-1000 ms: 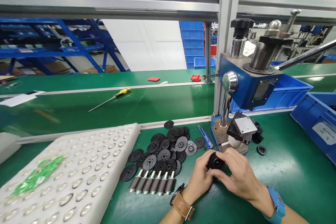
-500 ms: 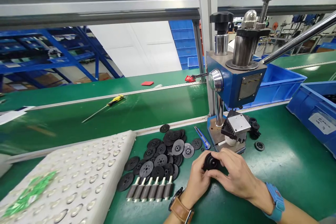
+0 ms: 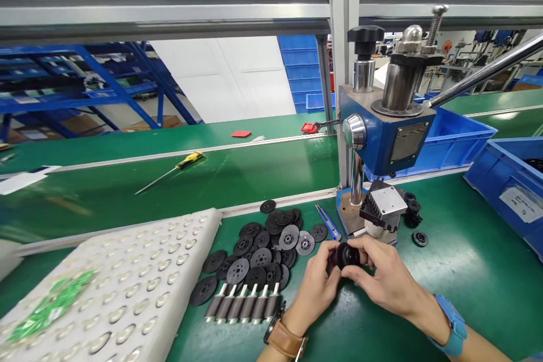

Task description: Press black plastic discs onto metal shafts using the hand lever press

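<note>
Between my two hands is a round black plastic wheel-like part [image 3: 350, 257], held up just in front of the press base. My left hand [image 3: 319, 277] grips its left side, with the fingers partly hidden behind it. On the other side my right hand [image 3: 379, 271] pinches its rim between thumb and fingers. To the left lies a heap of black discs [image 3: 259, 258] with holes in them. Several dark rollers with white shafts [image 3: 242, 303] stand in a row in front of that heap. A blue utility knife [image 3: 328, 223] rests beside the discs.
Behind my hands stands a blue arbor press [image 3: 386, 130] with a metal block [image 3: 388, 202] at its base. Small black wheels [image 3: 419, 238] lie to its right, near blue bins [image 3: 509, 175]. A white foam tray [image 3: 139, 283] fills the left; a yellow screwdriver [image 3: 189, 160] lies beyond.
The black part has turned in my hands so its side shows more, and the hands have shifted slightly. The whole view has moved a little; the other things stay in place.
</note>
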`<state>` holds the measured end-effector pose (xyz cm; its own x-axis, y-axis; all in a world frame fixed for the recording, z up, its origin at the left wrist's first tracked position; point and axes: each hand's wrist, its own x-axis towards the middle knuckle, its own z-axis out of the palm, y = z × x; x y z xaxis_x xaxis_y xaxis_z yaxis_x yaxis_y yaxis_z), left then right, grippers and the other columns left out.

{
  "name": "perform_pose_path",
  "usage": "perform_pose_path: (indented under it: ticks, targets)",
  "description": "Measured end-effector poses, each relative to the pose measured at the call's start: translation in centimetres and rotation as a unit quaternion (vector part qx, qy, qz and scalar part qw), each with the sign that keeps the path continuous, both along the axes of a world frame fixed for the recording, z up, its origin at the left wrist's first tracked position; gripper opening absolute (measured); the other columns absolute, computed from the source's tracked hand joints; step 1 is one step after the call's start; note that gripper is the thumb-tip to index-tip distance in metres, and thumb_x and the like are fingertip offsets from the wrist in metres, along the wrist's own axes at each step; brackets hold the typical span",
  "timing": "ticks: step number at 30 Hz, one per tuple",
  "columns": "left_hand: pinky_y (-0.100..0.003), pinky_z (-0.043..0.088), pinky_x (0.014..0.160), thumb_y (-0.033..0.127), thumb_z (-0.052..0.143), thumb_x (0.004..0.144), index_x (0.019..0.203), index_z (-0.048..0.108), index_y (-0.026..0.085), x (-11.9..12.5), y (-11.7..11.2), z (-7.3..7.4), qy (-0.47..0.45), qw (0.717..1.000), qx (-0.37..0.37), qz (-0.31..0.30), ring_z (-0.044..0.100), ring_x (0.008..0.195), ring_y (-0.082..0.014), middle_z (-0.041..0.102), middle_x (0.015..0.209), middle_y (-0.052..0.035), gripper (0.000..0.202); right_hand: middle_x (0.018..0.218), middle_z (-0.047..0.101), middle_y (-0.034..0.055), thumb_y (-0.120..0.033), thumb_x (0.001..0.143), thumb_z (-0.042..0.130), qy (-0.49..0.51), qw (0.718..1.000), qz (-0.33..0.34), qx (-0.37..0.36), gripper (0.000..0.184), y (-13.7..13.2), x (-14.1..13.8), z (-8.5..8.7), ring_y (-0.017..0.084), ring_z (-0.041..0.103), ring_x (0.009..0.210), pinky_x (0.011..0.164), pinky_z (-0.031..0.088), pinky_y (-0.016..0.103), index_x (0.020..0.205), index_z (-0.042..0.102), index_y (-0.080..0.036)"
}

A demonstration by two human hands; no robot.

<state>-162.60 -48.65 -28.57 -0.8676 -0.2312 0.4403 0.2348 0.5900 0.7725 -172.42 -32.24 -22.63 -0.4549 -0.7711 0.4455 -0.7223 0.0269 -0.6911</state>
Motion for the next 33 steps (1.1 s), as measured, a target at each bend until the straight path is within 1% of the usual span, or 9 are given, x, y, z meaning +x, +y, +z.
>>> perform_pose_path:
  ticks: [2, 5, 8, 11, 14, 16, 19, 24, 33]
  targets:
    - [-0.027, 0.045, 0.065, 0.015, 0.048, 0.094, 0.110, 0.050, 0.019, 0.3, -0.4, 0.5, -0.009, 0.998, -0.063, 0.013, 0.061, 0.074, -0.0177, 0.063, 0.090, -0.0042, 0.017, 0.079, 0.056, -0.0006, -0.033, 0.095, 0.065, -0.092, 0.995, 0.009, 0.040, 0.020, 0.2, -0.3, 0.3, 0.012, 0.049, 0.068, 0.061, 0.038, 0.025, 0.109, 0.060, -0.019]
    - [-0.029, 0.040, 0.061, 0.019, 0.046, 0.097, 0.106, 0.047, 0.020, 0.7, -0.5, 1.3, 0.002, 0.986, -0.167, 0.026, 0.061, 0.071, -0.0204, 0.064, 0.087, -0.0041, 0.009, 0.088, 0.060, 0.0026, -0.038, 0.097, 0.061, -0.186, 0.979, 0.058, 0.066, 0.026, 0.3, -0.9, 0.0, 0.013, 0.053, 0.076, 0.065, 0.043, 0.024, 0.110, 0.056, -0.016]
    - [-0.031, 0.035, 0.057, 0.020, 0.046, 0.098, 0.103, 0.044, 0.020, 1.1, -0.2, 2.1, 0.005, 0.974, -0.221, 0.045, 0.060, 0.068, -0.0222, 0.063, 0.082, -0.0032, 0.005, 0.094, 0.058, 0.0046, -0.046, 0.100, 0.057, -0.236, 0.965, 0.102, 0.053, 0.032, 0.1, -1.4, -1.2, 0.013, 0.054, 0.081, 0.068, 0.046, 0.024, 0.111, 0.053, -0.016]
    - [-0.032, 0.030, 0.055, 0.017, 0.048, 0.097, 0.099, 0.042, 0.021, 1.4, 0.2, 2.6, -0.018, 0.966, -0.251, 0.066, 0.060, 0.065, -0.0228, 0.062, 0.077, -0.0021, 0.007, 0.095, 0.056, 0.0050, -0.053, 0.099, 0.056, -0.262, 0.957, 0.118, 0.036, 0.039, -0.1, -1.7, -2.4, 0.014, 0.054, 0.084, 0.071, 0.048, 0.024, 0.111, 0.052, -0.017]
    - [-0.033, 0.026, 0.055, 0.015, 0.052, 0.095, 0.094, 0.041, 0.021, 1.6, 0.4, 2.9, -0.044, 0.959, -0.271, 0.071, 0.059, 0.065, -0.0230, 0.060, 0.076, -0.0016, 0.013, 0.097, 0.056, 0.0060, -0.058, 0.097, 0.058, -0.266, 0.955, 0.123, 0.040, 0.044, -0.2, -1.9, -2.9, 0.015, 0.056, 0.087, 0.076, 0.050, 0.026, 0.112, 0.053, -0.017]
    - [-0.033, 0.024, 0.054, 0.016, 0.055, 0.094, 0.091, 0.039, 0.022, 1.7, 0.5, 3.1, -0.051, 0.954, -0.287, 0.070, 0.058, 0.063, -0.0227, 0.060, 0.075, -0.0013, 0.017, 0.099, 0.056, 0.0066, -0.059, 0.097, 0.058, -0.253, 0.959, 0.121, 0.049, 0.045, -0.2, -1.9, -2.9, 0.016, 0.056, 0.089, 0.077, 0.050, 0.026, 0.112, 0.053, -0.017]
    - [-0.034, 0.022, 0.053, 0.017, 0.057, 0.094, 0.089, 0.038, 0.022, 1.8, 0.5, 3.3, -0.056, 0.949, -0.301, 0.067, 0.057, 0.061, -0.0226, 0.059, 0.076, -0.0013, 0.020, 0.098, 0.056, 0.0068, -0.059, 0.098, 0.055, -0.214, 0.968, 0.116, 0.067, 0.045, -0.1, -1.9, -2.6, 0.016, 0.055, 0.087, 0.075, 0.048, 0.027, 0.113, 0.053, -0.017]
    - [-0.034, 0.022, 0.053, 0.016, 0.056, 0.094, 0.088, 0.039, 0.022, 1.7, 0.6, 3.3, -0.067, 0.945, -0.314, 0.064, 0.057, 0.061, -0.0233, 0.058, 0.077, -0.0017, 0.019, 0.099, 0.057, 0.0067, -0.053, 0.102, 0.051, -0.156, 0.976, 0.114, 0.100, 0.039, 0.2, -2.1, -2.2, 0.016, 0.054, 0.086, 0.073, 0.043, 0.027, 0.114, 0.051, -0.016]
    - [-0.035, 0.025, 0.054, 0.016, 0.055, 0.095, 0.092, 0.040, 0.021, 1.4, 0.7, 2.8, -0.085, 0.944, -0.313, 0.053, 0.060, 0.066, -0.0247, 0.059, 0.079, -0.0025, 0.016, 0.089, 0.053, 0.0030, -0.046, 0.103, 0.049, -0.113, 0.980, 0.104, 0.126, 0.030, 0.3, -2.0, -1.7, 0.014, 0.048, 0.076, 0.067, 0.037, 0.028, 0.110, 0.049, -0.016]
